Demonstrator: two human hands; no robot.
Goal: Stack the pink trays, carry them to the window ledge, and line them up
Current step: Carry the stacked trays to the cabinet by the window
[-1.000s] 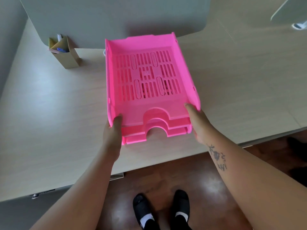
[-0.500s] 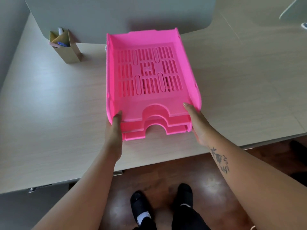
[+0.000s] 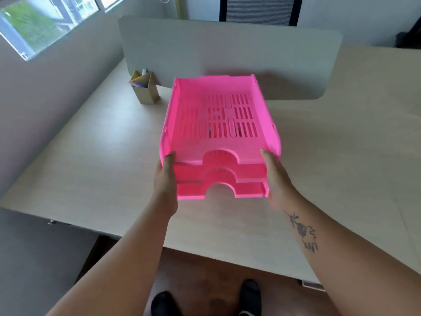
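Comparing with half a second ago, I find the view tipped upward: a window now shows at upper left and the grey divider panel shows its full top edge, where before only its lower part was in frame. Left of centre, the cardboard pen holder stands on the desk against the panel, unmoved.

My left hand clamps the near left corner of the pink tray stack, thumb on the top rim and the other fingers hidden under or behind the wall. The stack counts three trays, nested, front cut-outs aligned. Earlier it sat low near the desk; now its near edge is raised and I see desk surface through the bottom cut-out. Whether the far end touches the desk I cannot tell.

My right hand grips the near right corner in the same manner, thumb on the rim, remaining fingers out of sight. Both holds are unchanged in position on the stack.

Black shoes show on the brown floor below.
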